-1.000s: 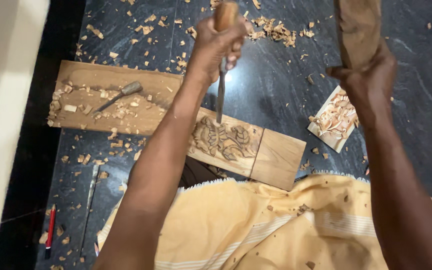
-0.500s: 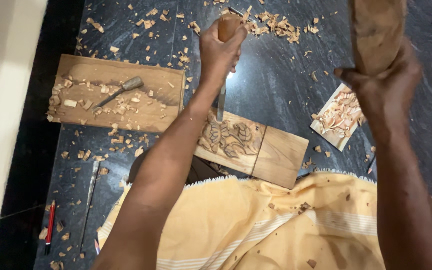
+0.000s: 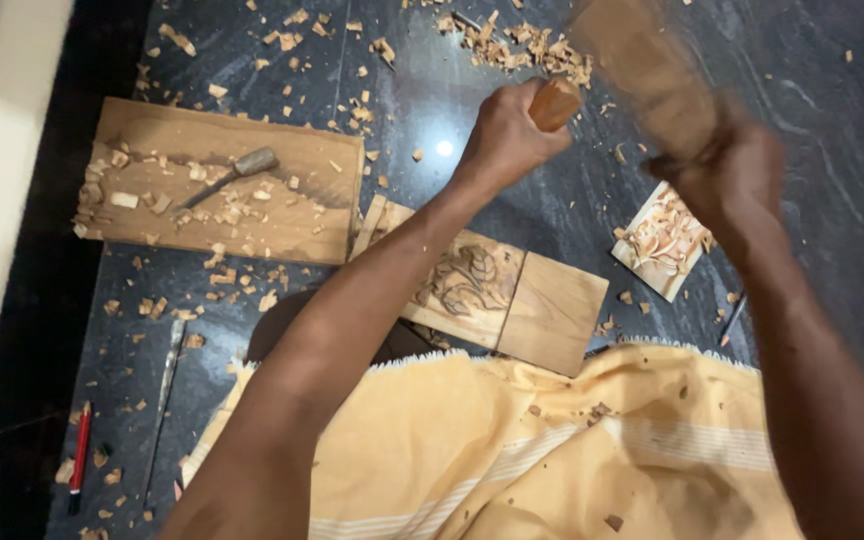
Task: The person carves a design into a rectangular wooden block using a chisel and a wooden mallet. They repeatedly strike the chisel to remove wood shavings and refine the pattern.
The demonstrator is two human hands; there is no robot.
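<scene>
left hand grips the chisel over the carved panel; right hand clutches the blurred mallet. an off-centre blow could hit knuckles or gouge the carving.

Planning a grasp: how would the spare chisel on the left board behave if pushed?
The chisel has a rounded handle, so it would probably roll rather than slide. Chips around it on the board might stop it. Its thin blade end likely weighs less than the handle, so it may pivot.

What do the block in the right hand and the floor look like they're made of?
The block in the right hand looks like plain unfinished wood: brown and matt, though blurred. The floor looks like polished dark stone: grey veining and a glossy light reflection.
</scene>
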